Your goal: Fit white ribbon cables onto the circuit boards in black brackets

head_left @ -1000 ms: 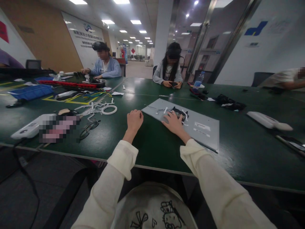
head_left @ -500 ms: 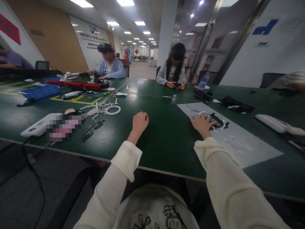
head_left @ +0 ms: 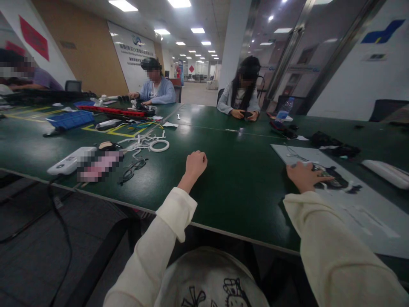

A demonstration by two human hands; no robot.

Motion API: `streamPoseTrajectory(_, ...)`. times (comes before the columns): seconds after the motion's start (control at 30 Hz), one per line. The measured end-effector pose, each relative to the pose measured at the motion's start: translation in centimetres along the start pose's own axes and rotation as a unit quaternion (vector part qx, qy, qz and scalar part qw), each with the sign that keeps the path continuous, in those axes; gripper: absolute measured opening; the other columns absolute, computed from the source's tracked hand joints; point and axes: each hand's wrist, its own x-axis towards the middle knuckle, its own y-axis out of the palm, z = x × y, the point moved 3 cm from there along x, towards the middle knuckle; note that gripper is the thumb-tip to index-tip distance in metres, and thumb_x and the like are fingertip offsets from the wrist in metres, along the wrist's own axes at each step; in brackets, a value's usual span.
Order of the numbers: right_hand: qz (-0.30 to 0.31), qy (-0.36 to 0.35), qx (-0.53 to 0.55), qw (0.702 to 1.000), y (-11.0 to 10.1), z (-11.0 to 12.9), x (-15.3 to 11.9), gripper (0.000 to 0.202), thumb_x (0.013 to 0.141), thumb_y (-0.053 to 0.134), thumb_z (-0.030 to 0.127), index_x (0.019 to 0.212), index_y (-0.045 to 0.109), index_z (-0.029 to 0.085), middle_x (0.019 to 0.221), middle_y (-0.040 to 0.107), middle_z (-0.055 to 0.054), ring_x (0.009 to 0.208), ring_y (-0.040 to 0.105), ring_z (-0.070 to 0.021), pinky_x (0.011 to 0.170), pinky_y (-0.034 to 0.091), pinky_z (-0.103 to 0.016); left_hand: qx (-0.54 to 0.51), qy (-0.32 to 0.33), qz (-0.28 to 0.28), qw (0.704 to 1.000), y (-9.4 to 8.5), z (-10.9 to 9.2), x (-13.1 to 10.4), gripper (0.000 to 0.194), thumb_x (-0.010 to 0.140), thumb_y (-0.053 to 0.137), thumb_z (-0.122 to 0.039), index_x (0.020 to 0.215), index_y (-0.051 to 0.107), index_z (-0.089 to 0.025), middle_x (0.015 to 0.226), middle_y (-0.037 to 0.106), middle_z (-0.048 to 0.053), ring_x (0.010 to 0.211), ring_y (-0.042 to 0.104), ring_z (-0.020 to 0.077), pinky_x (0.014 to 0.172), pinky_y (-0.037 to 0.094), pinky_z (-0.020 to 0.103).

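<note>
My left hand (head_left: 195,165) rests on the green table (head_left: 233,183) near the middle, its fingers curled into a fist with nothing visible in it. On the right, my right hand (head_left: 306,175) lies with fingers spread over a dark device with exposed parts (head_left: 335,178), touching its left side. The fingers partly cover the device. Under both is a light grey sheet (head_left: 383,213), with pale strips and a small dark piece (head_left: 355,188) on it.
Left: eyeglasses (head_left: 132,170), a white power strip (head_left: 70,160), a white ring (head_left: 159,146), cables and a blue tray (head_left: 70,119). Right: a bottle (head_left: 285,110), black items (head_left: 334,144) and a white object (head_left: 386,173). People sit across the table.
My right hand has moved to the right, as have the sheet and device beneath it. The whole view has shifted, and my left hand stays in a fist.
</note>
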Motion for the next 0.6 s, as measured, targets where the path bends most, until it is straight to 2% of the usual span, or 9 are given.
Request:
streamPoseTrajectory(0.2,-0.005,0.04,-0.004,0.999,0.7,-1.4,1.4,0.058,0.084,0.032,0.052,0.121,0.055,0.014,0.136,0.031,-0.024,0.125,0.016,-0.0517,0.088,0.0,-0.073,-0.005,-0.001,0.008,1.0,0.0,0.0,-0.1,0.023,0.089,0.041,-0.021,0.08,0.061,-0.016,0.083,0.059,0.005,0.079,0.056,0.0151,0.071,0.043,0.027)
streamPoseTrajectory(0.37,0.0,0.057,0.001,0.998,0.4,-1.7,1.7,0.061,0.083,0.033,0.053,0.123,0.053,0.012,0.137,0.031,-0.024,0.126,0.015,-0.0508,0.091,0.002,-0.071,-0.008,-0.001,0.004,1.0,0.3,0.1,-0.1,0.022,0.088,0.041,-0.02,0.079,0.06,-0.016,0.083,0.059,0.005,0.079,0.055,0.0149,0.071,0.043,0.027)
streamPoseTrajectory(0.6,-0.03,0.014,0.017,0.999,-0.6,-1.8,1.1,0.055,0.084,0.034,0.048,0.125,0.052,0.016,0.136,0.034,-0.021,0.128,0.015,-0.0453,0.093,0.007,-0.07,-0.027,0.013,-0.001,1.0,0.9,0.4,0.0,0.021,0.088,0.041,-0.021,0.078,0.059,-0.016,0.08,0.058,0.004,0.076,0.055,0.014,0.069,0.042,0.026)
